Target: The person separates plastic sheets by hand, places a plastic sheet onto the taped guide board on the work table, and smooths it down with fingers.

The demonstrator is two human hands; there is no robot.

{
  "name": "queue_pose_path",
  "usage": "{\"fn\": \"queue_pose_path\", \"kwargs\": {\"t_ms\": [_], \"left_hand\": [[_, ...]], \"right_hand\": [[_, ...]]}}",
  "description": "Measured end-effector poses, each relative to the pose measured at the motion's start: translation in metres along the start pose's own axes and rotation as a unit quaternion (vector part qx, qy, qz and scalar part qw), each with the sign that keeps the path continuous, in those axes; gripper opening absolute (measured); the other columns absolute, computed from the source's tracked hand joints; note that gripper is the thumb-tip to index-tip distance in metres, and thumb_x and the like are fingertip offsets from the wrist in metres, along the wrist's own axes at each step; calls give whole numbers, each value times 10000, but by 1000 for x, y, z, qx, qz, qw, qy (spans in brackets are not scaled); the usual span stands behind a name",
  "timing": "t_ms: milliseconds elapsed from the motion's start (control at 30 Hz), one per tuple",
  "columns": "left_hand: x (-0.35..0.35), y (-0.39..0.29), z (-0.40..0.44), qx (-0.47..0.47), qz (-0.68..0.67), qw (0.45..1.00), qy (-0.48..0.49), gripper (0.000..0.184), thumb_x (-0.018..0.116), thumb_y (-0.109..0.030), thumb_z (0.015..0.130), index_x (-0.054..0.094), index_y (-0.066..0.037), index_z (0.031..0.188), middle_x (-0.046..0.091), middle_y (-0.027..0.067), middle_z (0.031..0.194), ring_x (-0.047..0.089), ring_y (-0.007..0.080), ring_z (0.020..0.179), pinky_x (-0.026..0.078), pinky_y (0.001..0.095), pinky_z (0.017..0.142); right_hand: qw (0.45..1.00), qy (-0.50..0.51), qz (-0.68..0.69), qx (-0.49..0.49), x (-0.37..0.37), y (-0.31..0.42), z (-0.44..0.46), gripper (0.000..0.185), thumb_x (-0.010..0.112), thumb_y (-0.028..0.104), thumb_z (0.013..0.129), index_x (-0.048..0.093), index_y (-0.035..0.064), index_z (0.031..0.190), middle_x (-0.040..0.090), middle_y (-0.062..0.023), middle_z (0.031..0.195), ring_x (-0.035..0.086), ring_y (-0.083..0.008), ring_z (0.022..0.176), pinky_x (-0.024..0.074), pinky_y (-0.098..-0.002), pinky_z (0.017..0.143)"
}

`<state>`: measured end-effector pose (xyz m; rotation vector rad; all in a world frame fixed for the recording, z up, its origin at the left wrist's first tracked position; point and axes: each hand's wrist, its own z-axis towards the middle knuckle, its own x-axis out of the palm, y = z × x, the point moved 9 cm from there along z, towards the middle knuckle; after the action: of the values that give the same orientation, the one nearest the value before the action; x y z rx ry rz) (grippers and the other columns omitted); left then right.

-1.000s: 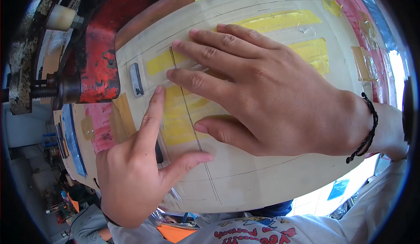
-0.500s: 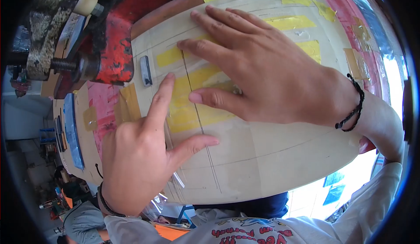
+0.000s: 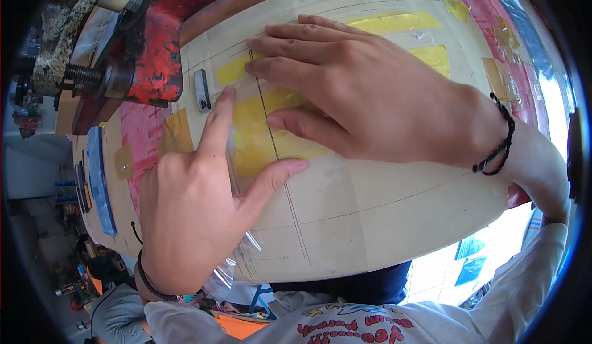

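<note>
A cream sheet [image 3: 407, 221] with ruled pencil lines lies in front of me, crossed by strips of yellow tape [image 3: 254, 143]. My left hand [image 3: 200, 202] rests on its left part, index finger and thumb stretched apart on either side of a taped area; the other fingers are hidden beneath the hand. My right hand [image 3: 364, 91] lies flat across the tape, palm down, fingertips by the upper end of a long pencil line. Neither hand visibly holds anything. A small grey-and-black block [image 3: 201, 90] lies just beyond my left index fingertip. Crinkled clear plastic [image 3: 225, 273] shows by my left wrist.
A worn red metal clamp [image 3: 157, 54] with a threaded bolt [image 3: 80, 76] stands at the upper left. Pink-red tape [image 3: 145, 134] and brown tape [image 3: 179, 131] border the sheet. Another person's grey sleeve [image 3: 117, 310] appears at the lower left.
My right hand's fingers have drawn closer together, and its middle fingertip has slid left and down to the pencil line. My left hand keeps nearly the same pose; the view has shifted slightly.
</note>
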<state>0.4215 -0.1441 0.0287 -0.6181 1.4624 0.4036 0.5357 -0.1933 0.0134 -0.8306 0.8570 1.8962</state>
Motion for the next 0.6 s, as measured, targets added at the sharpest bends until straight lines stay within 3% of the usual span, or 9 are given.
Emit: {"fn": "queue_pose_path", "kwargs": {"t_ms": [267,367,467,600], "left_hand": [[-1,1,5,-25,4,999,24,865,846,-415,804,508,49,1451,453,145,480,401,176,385,325,375,441],[0,0,8,-41,-3,998,47,887,836,-459,799,511,55,1444,484,165,500,470,214,401,384,387,464],[1,2,8,-28,17,999,28,898,823,-494,797,517,58,1436,549,205,566,555,280,459,456,412,521],[2,2,10,-68,29,995,71,902,811,-524,795,527,56,1425,617,259,667,617,347,538,497,446,579]], "right_hand": [[998,-22,-38,-40,6,0,-2,432,495,236,1038,583,-98,1298,636,-266,1311,548,-384,1322,374,-428,1176],[997,-45,-38,-50,5,-1,-3,392,512,211,1023,609,-100,1240,654,-253,1272,574,-388,1281,403,-435,1148],[997,-57,-29,-31,-3,2,0,307,603,177,934,673,-72,1099,694,-209,1143,645,-356,1152,483,-421,1061],[996,-46,-67,-34,-11,15,2,229,674,149,789,715,-28,928,700,-137,991,687,-289,996,570,-383,890]]}}
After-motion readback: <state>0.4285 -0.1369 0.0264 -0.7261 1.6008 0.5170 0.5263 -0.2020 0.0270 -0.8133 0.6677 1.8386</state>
